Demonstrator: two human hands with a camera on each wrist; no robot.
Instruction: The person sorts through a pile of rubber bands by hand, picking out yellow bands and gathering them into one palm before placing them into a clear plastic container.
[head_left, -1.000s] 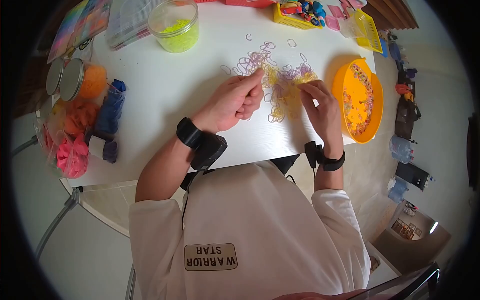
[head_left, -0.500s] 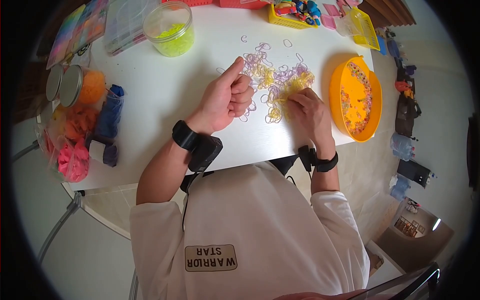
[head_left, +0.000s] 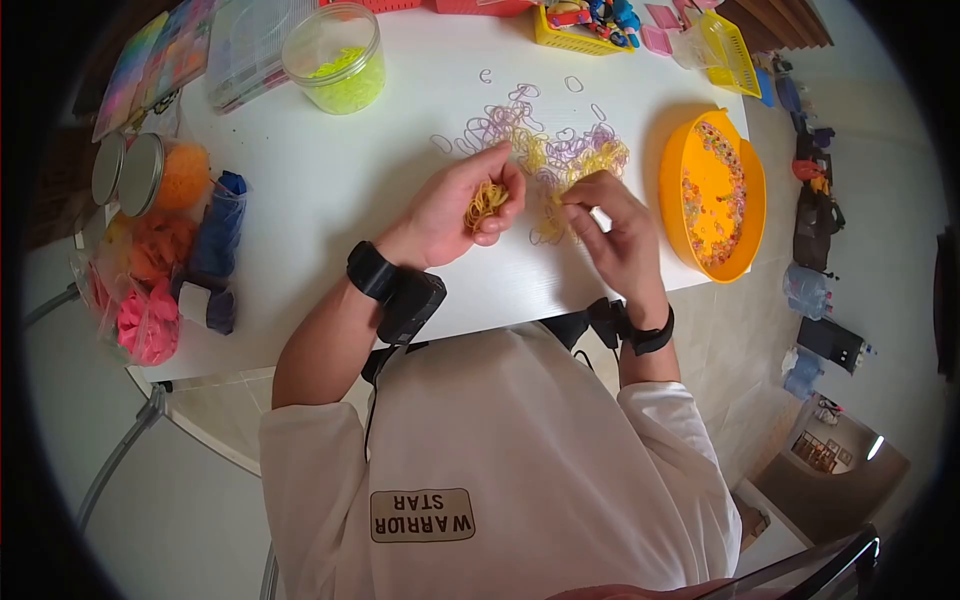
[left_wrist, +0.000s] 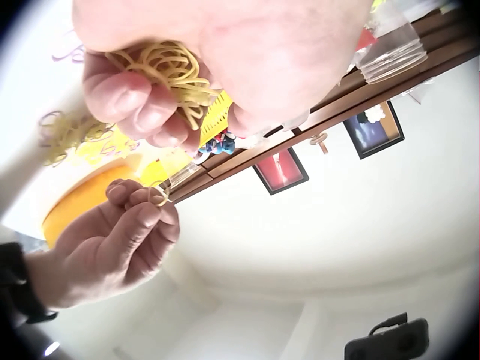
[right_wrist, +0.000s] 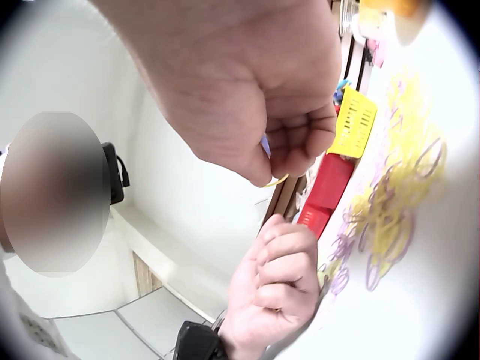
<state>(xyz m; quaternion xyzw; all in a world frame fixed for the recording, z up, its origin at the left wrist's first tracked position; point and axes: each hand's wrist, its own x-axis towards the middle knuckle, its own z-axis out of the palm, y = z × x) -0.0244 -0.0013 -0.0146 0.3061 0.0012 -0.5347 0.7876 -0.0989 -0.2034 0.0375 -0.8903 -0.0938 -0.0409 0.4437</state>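
My left hand (head_left: pixel 455 210) is held above the white table, its fingers curled round a bunch of yellow rubber bands (left_wrist: pixel 176 71). The bunch (head_left: pixel 487 203) shows in the palm, between fingers and thumb. To its right, thumb and fingertips of my right hand (head_left: pixel 622 225) pinch one yellow rubber band (left_wrist: pixel 159 195). In the right wrist view, only a short arc of that band (right_wrist: pixel 278 181) sticks out below the fingertips. Loose purple and yellow rubber bands (head_left: pixel 590 150) lie spread on the table just beyond both hands.
An orange tray (head_left: pixel 674 200) with small multicoloured pieces stands at the right edge. A clear tub (head_left: pixel 345 90) of lime-green pieces is at the back left. Jars (head_left: pixel 143 172) and filled bags (head_left: pixel 220 225) line the left side. A yellow basket (head_left: pixel 590 42) sits at the back.
The left hand has turned and its fingers have loosened, so the yellow bunch now shows. My right hand reached into the loose bands, then came up and left with a yellow one.
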